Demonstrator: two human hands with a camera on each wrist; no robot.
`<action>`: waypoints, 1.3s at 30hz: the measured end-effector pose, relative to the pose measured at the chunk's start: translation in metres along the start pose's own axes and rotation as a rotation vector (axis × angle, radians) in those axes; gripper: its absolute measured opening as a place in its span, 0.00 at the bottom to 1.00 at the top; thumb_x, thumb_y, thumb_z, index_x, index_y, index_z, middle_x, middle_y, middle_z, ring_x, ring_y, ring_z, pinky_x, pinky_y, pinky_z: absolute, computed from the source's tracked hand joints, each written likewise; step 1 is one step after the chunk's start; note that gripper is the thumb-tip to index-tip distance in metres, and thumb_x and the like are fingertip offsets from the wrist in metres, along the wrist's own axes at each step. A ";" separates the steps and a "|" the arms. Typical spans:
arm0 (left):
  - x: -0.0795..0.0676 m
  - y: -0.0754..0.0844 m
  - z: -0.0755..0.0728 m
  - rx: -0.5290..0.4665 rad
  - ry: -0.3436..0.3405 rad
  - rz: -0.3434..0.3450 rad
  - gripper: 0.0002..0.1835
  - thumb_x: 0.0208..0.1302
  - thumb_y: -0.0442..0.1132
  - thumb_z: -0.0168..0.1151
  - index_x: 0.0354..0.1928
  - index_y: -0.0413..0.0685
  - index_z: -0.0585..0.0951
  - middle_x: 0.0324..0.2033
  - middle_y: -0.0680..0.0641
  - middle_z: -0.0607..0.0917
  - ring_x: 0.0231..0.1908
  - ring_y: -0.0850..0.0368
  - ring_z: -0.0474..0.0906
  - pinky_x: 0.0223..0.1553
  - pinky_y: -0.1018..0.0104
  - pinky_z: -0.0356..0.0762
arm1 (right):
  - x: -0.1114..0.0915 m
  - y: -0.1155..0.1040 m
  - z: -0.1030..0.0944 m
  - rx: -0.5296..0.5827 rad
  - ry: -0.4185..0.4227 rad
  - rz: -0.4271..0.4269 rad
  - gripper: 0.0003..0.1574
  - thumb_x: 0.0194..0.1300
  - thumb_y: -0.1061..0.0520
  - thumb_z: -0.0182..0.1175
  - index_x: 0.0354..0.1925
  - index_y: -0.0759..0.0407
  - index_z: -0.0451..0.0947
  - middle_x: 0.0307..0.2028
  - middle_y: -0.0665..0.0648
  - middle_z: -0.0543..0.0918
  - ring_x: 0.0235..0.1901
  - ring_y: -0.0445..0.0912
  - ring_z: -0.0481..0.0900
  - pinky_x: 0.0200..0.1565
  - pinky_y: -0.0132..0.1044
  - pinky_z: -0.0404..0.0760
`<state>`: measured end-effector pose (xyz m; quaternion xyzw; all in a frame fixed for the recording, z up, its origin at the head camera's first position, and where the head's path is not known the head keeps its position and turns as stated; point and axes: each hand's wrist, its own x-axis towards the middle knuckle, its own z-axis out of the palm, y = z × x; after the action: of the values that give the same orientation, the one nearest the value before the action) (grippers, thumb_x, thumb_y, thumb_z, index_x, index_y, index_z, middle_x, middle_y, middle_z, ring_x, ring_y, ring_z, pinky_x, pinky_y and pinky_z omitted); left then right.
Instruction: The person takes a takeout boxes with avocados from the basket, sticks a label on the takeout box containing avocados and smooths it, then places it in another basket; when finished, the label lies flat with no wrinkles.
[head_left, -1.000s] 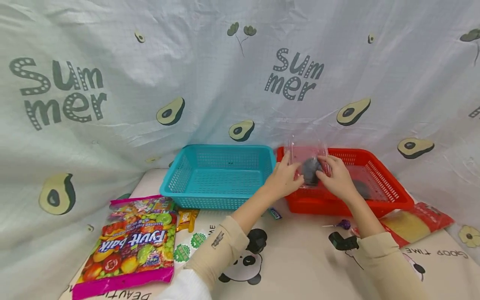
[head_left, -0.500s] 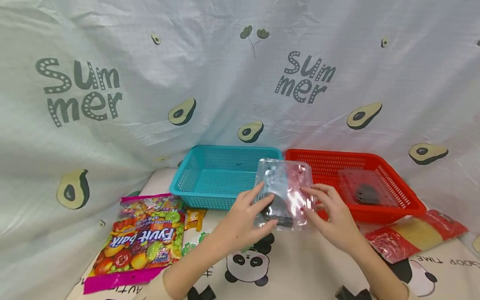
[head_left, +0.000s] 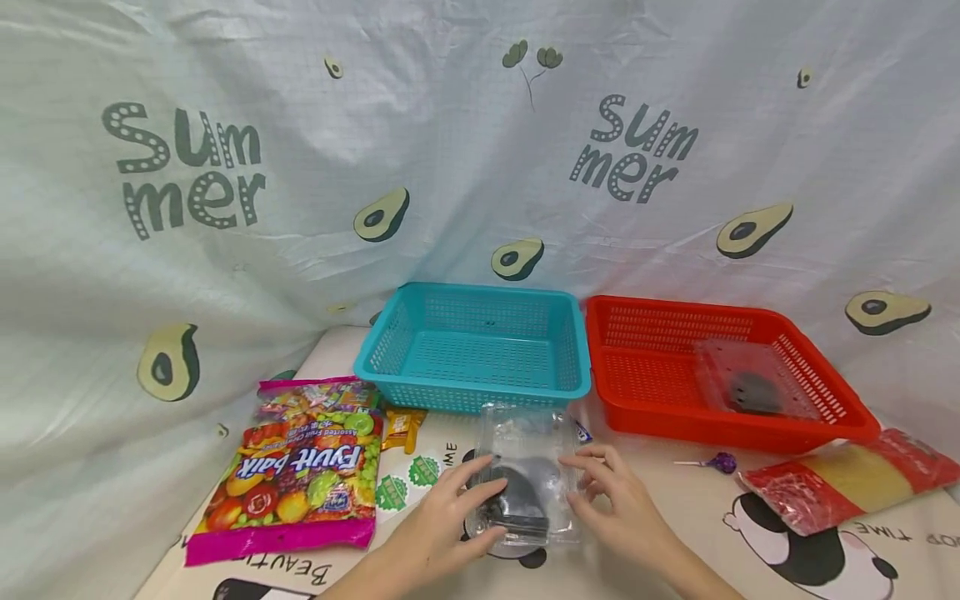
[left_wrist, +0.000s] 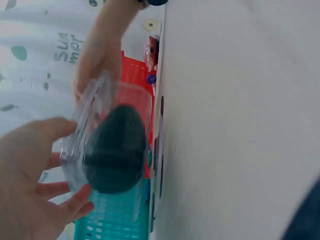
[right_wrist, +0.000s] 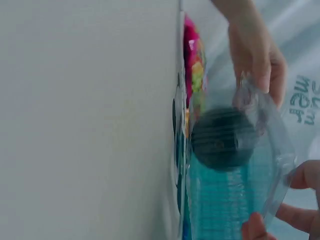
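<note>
Between my two hands is a clear plastic clamshell box (head_left: 543,442), in front of the blue basket. Inside lies a dark, egg-shaped item (left_wrist: 117,150) with a smooth look, seen dark green in the left wrist view and nearly black in the right wrist view. My left hand (head_left: 450,517) grips the left side of the box, thumb and fingers spread along its edge. The right hand (head_left: 615,504) holds the opposite side, its fingertips at the edge. In both wrist views the box is tilted, close over the tabletop.
A blue basket (head_left: 472,390) and a red basket (head_left: 720,425) stand side by side at the back. Another clear box (head_left: 720,362) lies in the red one. A fruit candy bag (head_left: 292,475), an orange packet (head_left: 403,427), a lollipop (head_left: 722,462) and a red-and-yellow bag (head_left: 847,483) lie around.
Both hands have brought the clear box from over the red basket toward me and leftward, down close to the table. The head view has shifted slightly.
</note>
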<state>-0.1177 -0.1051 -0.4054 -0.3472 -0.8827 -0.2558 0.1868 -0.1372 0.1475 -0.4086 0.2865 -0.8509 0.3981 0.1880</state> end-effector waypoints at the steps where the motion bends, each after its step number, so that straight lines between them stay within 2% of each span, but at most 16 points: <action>1: 0.001 -0.003 0.003 -0.014 0.003 -0.012 0.24 0.54 0.52 0.61 0.53 0.53 0.75 0.58 0.47 0.68 0.57 0.51 0.65 0.48 0.56 0.73 | 0.000 0.003 0.003 0.008 0.000 0.020 0.25 0.45 0.67 0.66 0.45 0.56 0.76 0.45 0.51 0.71 0.27 0.35 0.72 0.29 0.28 0.76; 5: 0.002 -0.012 0.012 -0.079 -0.013 -0.058 0.24 0.54 0.49 0.61 0.53 0.52 0.75 0.59 0.46 0.66 0.58 0.51 0.65 0.46 0.58 0.74 | 0.003 0.006 0.008 0.042 -0.007 0.055 0.24 0.46 0.70 0.64 0.45 0.61 0.76 0.44 0.56 0.71 0.30 0.41 0.74 0.32 0.31 0.78; 9: 0.000 -0.016 0.015 -0.113 -0.014 -0.073 0.24 0.56 0.50 0.59 0.54 0.51 0.74 0.60 0.48 0.65 0.59 0.51 0.64 0.47 0.58 0.74 | 0.001 0.018 0.012 0.090 -0.016 0.029 0.23 0.50 0.68 0.62 0.48 0.61 0.75 0.45 0.55 0.70 0.33 0.41 0.74 0.34 0.32 0.78; 11: -0.001 -0.017 0.015 -0.112 -0.011 -0.079 0.24 0.57 0.52 0.57 0.55 0.52 0.73 0.61 0.48 0.64 0.60 0.51 0.62 0.49 0.55 0.72 | -0.002 0.029 0.015 0.096 -0.017 0.010 0.24 0.53 0.65 0.61 0.51 0.59 0.73 0.47 0.53 0.69 0.35 0.40 0.73 0.36 0.32 0.78; 14: -0.001 -0.019 0.010 -0.094 -0.039 -0.126 0.27 0.60 0.54 0.53 0.60 0.54 0.67 0.63 0.47 0.61 0.62 0.47 0.55 0.53 0.44 0.64 | -0.003 0.031 0.013 0.078 0.020 0.014 0.27 0.55 0.65 0.58 0.55 0.59 0.68 0.49 0.55 0.69 0.38 0.41 0.73 0.37 0.32 0.76; 16: -0.001 -0.024 0.003 -0.072 -0.078 -0.203 0.30 0.60 0.56 0.51 0.63 0.53 0.64 0.65 0.45 0.58 0.64 0.44 0.50 0.54 0.38 0.58 | -0.003 0.032 0.012 0.057 0.065 0.021 0.29 0.56 0.66 0.56 0.58 0.58 0.65 0.49 0.55 0.69 0.39 0.42 0.73 0.38 0.32 0.73; 18: 0.000 -0.033 -0.005 -0.054 -0.111 -0.308 0.33 0.59 0.56 0.53 0.64 0.52 0.62 0.65 0.42 0.56 0.64 0.41 0.48 0.54 0.35 0.54 | -0.004 0.033 0.011 0.059 0.104 0.033 0.31 0.56 0.69 0.54 0.58 0.59 0.64 0.49 0.57 0.70 0.41 0.44 0.72 0.37 0.32 0.70; 21: -0.001 -0.050 -0.015 -0.035 -0.163 -0.458 0.36 0.55 0.52 0.59 0.63 0.47 0.62 0.63 0.38 0.59 0.63 0.38 0.51 0.55 0.37 0.55 | -0.004 0.027 0.010 0.097 0.122 0.034 0.29 0.54 0.72 0.53 0.56 0.63 0.64 0.46 0.59 0.70 0.41 0.47 0.69 0.36 0.33 0.67; 24: -0.004 -0.065 -0.021 -0.008 -0.218 -0.539 0.37 0.51 0.46 0.64 0.62 0.42 0.63 0.58 0.36 0.64 0.60 0.39 0.58 0.55 0.41 0.59 | -0.003 0.016 0.007 0.138 0.127 0.017 0.28 0.53 0.74 0.53 0.54 0.69 0.65 0.44 0.63 0.71 0.40 0.48 0.68 0.36 0.34 0.66; 27: -0.008 -0.073 -0.024 0.033 -0.264 -0.557 0.36 0.50 0.44 0.65 0.61 0.40 0.64 0.54 0.36 0.70 0.55 0.40 0.64 0.53 0.45 0.65 | -0.001 0.007 0.005 0.160 0.141 -0.014 0.27 0.50 0.76 0.52 0.52 0.73 0.65 0.42 0.65 0.71 0.39 0.49 0.67 0.35 0.35 0.66; 30: -0.009 -0.075 -0.025 0.057 -0.276 -0.559 0.35 0.49 0.42 0.67 0.59 0.38 0.66 0.49 0.37 0.73 0.51 0.42 0.68 0.50 0.48 0.68 | -0.001 0.007 0.005 0.168 0.144 -0.040 0.28 0.48 0.76 0.53 0.51 0.74 0.65 0.41 0.66 0.71 0.38 0.49 0.67 0.35 0.35 0.65; 33: -0.008 -0.076 -0.025 0.055 -0.292 -0.576 0.34 0.47 0.41 0.68 0.57 0.38 0.68 0.48 0.38 0.74 0.50 0.42 0.69 0.49 0.48 0.70 | -0.003 0.015 0.009 0.175 0.139 -0.052 0.29 0.47 0.76 0.53 0.52 0.73 0.65 0.42 0.65 0.71 0.38 0.49 0.67 0.35 0.34 0.65; 39: -0.007 -0.076 -0.025 0.021 -0.337 -0.649 0.35 0.45 0.42 0.69 0.57 0.39 0.69 0.52 0.37 0.73 0.54 0.41 0.67 0.51 0.46 0.68 | -0.009 0.037 0.016 0.166 0.118 -0.031 0.31 0.49 0.73 0.57 0.54 0.66 0.66 0.44 0.60 0.71 0.40 0.46 0.67 0.36 0.32 0.66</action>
<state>-0.1629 -0.1707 -0.4139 -0.0844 -0.9678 -0.2320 -0.0487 -0.1555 0.1572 -0.4452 0.2902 -0.7979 0.4806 0.2196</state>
